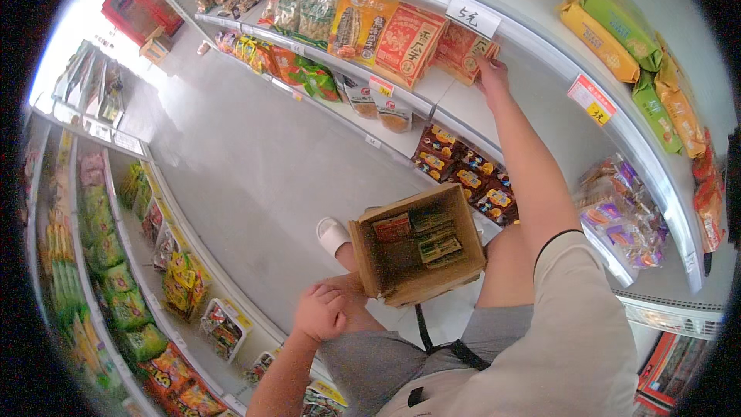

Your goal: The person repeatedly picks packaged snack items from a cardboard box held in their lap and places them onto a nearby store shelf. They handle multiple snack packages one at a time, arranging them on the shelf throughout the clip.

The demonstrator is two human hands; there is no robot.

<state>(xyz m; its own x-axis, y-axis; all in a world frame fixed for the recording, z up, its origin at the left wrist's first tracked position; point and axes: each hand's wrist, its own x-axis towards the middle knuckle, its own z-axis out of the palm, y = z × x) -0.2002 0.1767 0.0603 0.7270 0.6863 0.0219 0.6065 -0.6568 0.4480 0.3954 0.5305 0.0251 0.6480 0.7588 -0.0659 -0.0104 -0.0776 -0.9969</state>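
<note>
My right hand [492, 79] reaches up to the shelf, its fingers closed on the right edge of a red snack packet [457, 52]. This packet stands beside a similar red packet [407, 45], with an orange bag [356, 25] to the left of that. My left hand [320, 313] is curled closed over my left knee, with nothing visible in it. Between my legs stands an open cardboard box [421, 287]; inside lie a red packet [392, 228] and several small dark green packets [440, 248].
A white price card [472, 15] hangs on the upper shelf edge, just above the red packets. Brown snack bags [467, 172] fill the lower shelf. Green and yellow packages [617, 27] lie at the upper right. Across the grey floor [224, 154], another shelf [166, 293] holds bagged snacks.
</note>
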